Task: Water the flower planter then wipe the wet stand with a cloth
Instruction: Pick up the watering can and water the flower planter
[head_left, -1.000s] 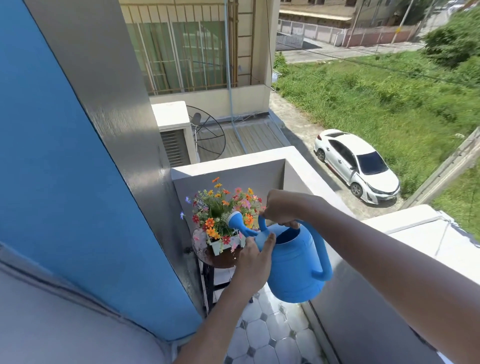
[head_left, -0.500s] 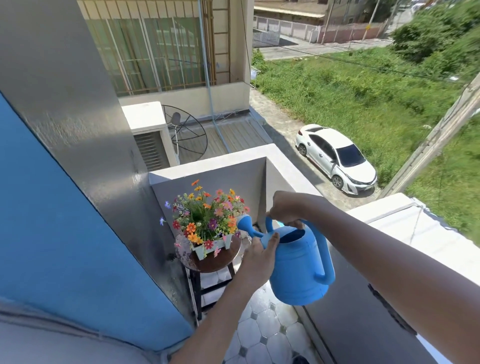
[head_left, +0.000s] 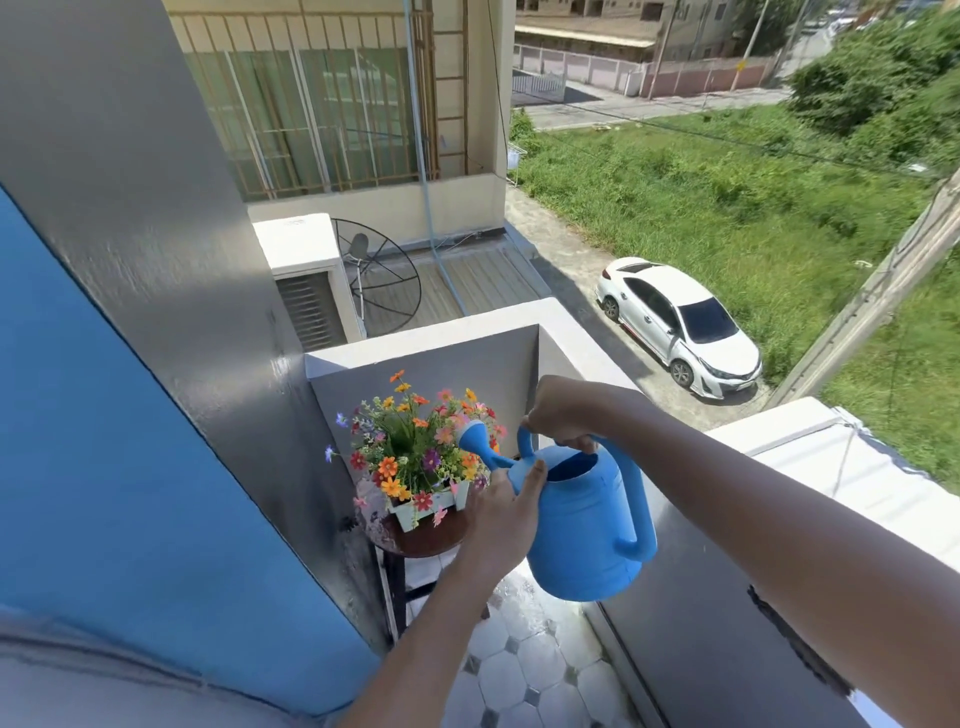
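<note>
A small white planter (head_left: 427, 508) full of orange, red and pink flowers (head_left: 415, 441) stands on a round dark stand (head_left: 423, 538) in the balcony corner. I hold a blue watering can (head_left: 582, 525) to its right, with the spout head (head_left: 474, 435) over the right edge of the flowers. My right hand (head_left: 558, 415) grips the can's top handle. My left hand (head_left: 501, 512) presses flat against the can's front side below the spout. No cloth is in view.
A blue and grey wall (head_left: 156, 364) closes in the left side. A grey parapet (head_left: 441, 358) runs behind and along the right of the stand. Wet patterned floor tiles (head_left: 524, 670) lie below. Far below is a white car (head_left: 680, 327).
The can's spout has stayed over the flowers while the view shifted slightly. My hands keep the same grip on the can.
</note>
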